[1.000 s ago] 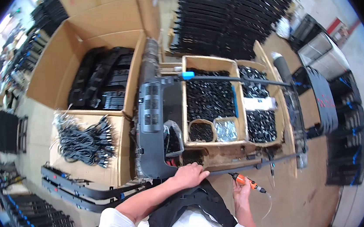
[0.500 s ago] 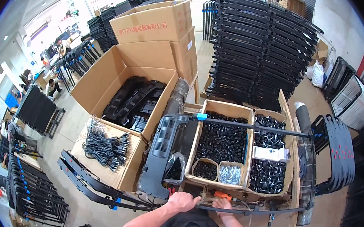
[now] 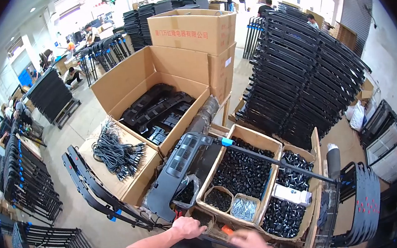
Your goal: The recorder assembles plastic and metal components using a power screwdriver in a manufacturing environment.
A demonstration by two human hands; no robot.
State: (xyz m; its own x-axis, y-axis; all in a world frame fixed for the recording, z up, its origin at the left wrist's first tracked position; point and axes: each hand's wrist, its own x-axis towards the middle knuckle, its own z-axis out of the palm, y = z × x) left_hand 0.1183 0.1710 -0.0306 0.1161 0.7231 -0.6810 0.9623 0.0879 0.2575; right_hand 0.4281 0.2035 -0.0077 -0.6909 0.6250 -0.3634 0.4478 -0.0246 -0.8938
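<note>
At the workbench's (image 3: 316,142) near edge, the left hand (image 3: 189,226) curls by the vented black frame (image 3: 171,174) spanning it, its clamp hidden; the right hand (image 3: 253,243) blurs, fingers impossible to tell. The frame seems stiff, slick, fairly light, best held by its bars.

Wooden bench (image 3: 316,143) beneath parts boxes (image 3: 256,138)

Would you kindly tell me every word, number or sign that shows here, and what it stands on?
Top carton: its front bears one line of red characters, which I won't transcribe; the side printing is too small to read.
Lower carton: white label, too small to read.
Dark panels at right: red marks, too blurred to tell if writing.
</note>
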